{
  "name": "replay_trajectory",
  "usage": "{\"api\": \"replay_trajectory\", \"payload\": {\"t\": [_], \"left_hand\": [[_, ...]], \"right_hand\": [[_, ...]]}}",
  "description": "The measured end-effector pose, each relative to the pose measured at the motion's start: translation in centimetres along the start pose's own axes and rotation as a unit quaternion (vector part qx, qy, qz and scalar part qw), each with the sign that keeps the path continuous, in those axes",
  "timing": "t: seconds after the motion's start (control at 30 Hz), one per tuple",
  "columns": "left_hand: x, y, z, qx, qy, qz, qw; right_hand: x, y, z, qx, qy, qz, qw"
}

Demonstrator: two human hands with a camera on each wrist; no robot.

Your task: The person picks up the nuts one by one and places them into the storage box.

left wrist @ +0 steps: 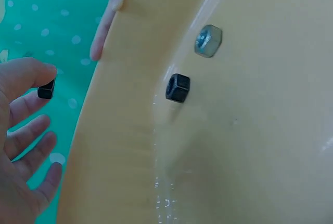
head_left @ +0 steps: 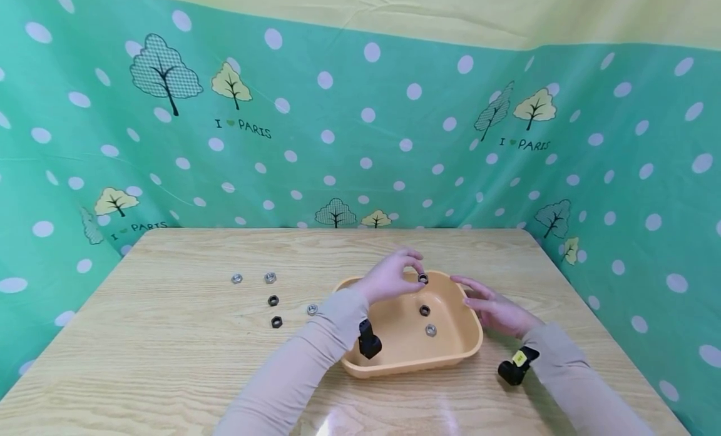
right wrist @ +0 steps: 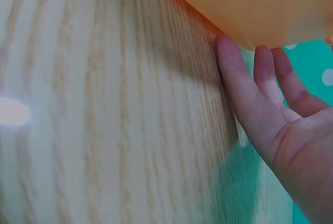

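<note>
Pinching a black nut [head_left: 423,278] above the tray rim [head_left: 473,354], left hand [head_left: 388,277].

We wear snug, plain beige long sleeves, the left sleeve [head_left: 293,367] and the right sleeve [head_left: 580,386], each reaching to the wrist. A small black camera [head_left: 368,341] is strapped under the left wrist; the black camera [head_left: 515,366] at the right wrist bears a yellow label. Both hands are bare, without rings.
</note>
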State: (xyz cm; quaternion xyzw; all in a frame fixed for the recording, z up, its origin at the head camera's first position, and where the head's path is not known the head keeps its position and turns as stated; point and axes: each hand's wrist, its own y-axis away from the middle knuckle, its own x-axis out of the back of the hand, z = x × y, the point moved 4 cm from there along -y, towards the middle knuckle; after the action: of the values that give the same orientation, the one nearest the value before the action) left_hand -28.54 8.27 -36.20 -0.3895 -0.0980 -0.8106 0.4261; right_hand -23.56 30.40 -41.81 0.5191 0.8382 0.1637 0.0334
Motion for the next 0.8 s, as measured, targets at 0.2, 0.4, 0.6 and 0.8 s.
{"api": "replay_trajectory", "payload": {"t": [0.2,0.4,0.6,0.8], "left_hand": [[-0.6,0.0,0.3,-0.029,-0.05,-0.021,0.9981],[-1.3,0.0,0.6,-0.08,-0.115,-0.031,0.9896],[-1.8,0.3,1.1,-0.11,-0.139,-0.041,0.9833],[-2.2,0.3,1.2,-0.119,-0.142,-0.047,0.9816]], "right_hand": [[0.1,0.0,0.0,0.004,0.0,-0.003,1.0],[0.0,0.1,-0.1,0.017,-0.012,-0.014,1.0],[-0.1,0.0,0.0,0.018,-0.015,-0.012,1.0],[0.0,-0.1,0.2,0.005,-0.009,0.003,1.0]]}}
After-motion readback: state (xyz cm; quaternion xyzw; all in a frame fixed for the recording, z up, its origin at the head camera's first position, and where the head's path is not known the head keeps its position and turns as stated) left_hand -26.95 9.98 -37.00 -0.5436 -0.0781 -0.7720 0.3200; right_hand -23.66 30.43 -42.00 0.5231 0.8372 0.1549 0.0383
